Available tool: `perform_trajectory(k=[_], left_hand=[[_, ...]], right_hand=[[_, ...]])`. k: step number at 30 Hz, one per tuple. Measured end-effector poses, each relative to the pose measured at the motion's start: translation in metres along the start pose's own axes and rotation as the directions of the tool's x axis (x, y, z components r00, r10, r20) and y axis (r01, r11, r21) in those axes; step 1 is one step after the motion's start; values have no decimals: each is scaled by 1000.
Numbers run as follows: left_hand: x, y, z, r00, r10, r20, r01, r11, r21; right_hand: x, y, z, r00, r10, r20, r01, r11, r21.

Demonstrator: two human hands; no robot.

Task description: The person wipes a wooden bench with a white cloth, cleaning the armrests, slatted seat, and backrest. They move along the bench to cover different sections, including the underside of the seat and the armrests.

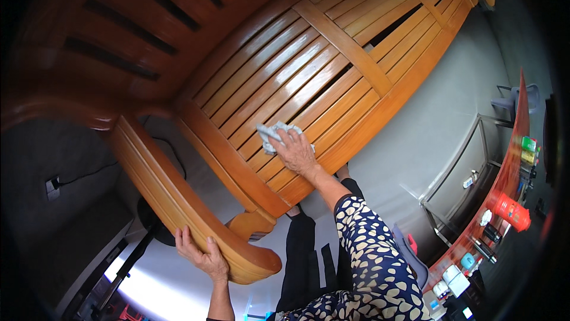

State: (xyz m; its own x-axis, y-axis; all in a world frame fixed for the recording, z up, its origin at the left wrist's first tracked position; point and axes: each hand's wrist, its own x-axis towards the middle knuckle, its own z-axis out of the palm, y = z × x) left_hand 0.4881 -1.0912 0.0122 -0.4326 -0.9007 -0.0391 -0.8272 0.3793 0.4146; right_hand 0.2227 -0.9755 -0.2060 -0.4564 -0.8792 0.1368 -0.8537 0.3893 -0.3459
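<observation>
A long varnished wooden bench (356, 75) with a slatted seat stretches from the lower middle to the upper right. My right hand (295, 152) presses a crumpled pale grey cloth (274, 133) onto the seat slats near the bench's left end. Part of the cloth is hidden under the palm and fingers. On the thick curved armrest (178, 202), my left hand (203, 256) rests near the front end, fingers spread over its outer side. The slatted backrest (119, 18) rises at the upper left.
Below the armrest is a dark pole (127, 264) on the floor. A black cord runs from a wall socket (53, 188). At right stands a red-topped table (516, 155) with a red container (512, 212), bottles and boxes; a metal frame (454, 167) and grey chair (515, 100) are beside it.
</observation>
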Motion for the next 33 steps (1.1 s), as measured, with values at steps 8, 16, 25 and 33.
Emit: perform_trajectory(k=[8,16,25,33], left_hand=[[2,4,-2,999,-25,25,24,997,70],[21,83,12,997,-75,-18,75,891,448],[19,191,198,884,0,468,55,993,-102],[29,265,306,711,-82,699,-158,949,272]], right_hand=[[15,116,-40,993,96,-74,-97,995,-15],[53,205,-70,994,79,-69,-83,995,-61],[20,293,-95,889,367,-273,-443,841,-312],[-58,234,-92,975,172,-140,-175,984,-12]])
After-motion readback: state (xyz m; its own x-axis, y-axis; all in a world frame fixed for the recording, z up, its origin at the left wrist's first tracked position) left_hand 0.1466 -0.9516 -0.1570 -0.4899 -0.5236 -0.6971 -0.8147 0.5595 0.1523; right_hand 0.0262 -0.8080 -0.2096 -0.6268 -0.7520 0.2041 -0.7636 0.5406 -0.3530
